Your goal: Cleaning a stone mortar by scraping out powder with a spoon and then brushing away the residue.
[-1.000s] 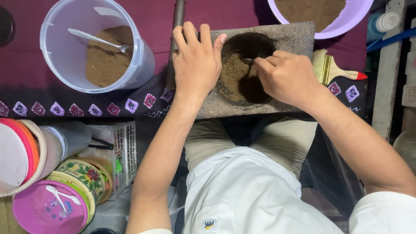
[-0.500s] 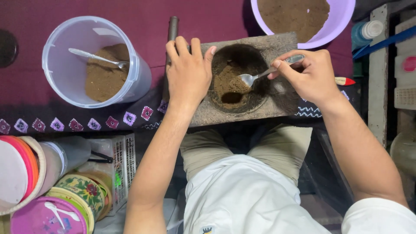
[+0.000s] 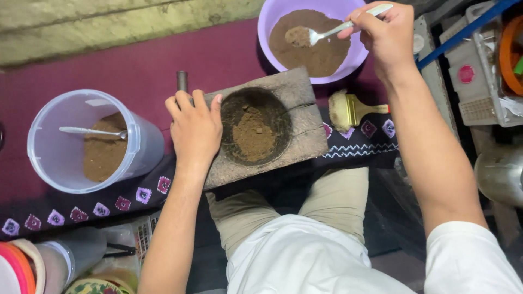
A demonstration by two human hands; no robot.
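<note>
A rough grey stone block (image 3: pixel 300 124) with a round hollow lies in front of me, and brown powder (image 3: pixel 253 134) sits in the hollow. My left hand (image 3: pixel 194 129) lies flat on the block's left end and holds it. My right hand (image 3: pixel 382 28) is raised over a purple bowl (image 3: pixel 268 26) and grips a metal spoon (image 3: pixel 332 29). The spoon's bowl carries a small heap of brown powder above the powder in the purple bowl.
A clear plastic tub (image 3: pixel 60 158) with brown powder and a second spoon (image 3: pixel 92 131) stands at left on the maroon cloth. A paintbrush (image 3: pixel 354 109) lies right of the block. Lidded containers (image 3: pixel 32 264) sit at lower left, a crate (image 3: pixel 485 71) at right.
My right hand has lifted the spoon out of the block's hollow and carried it up to the purple bowl. The left hand stays on the block. The view has shifted down.
</note>
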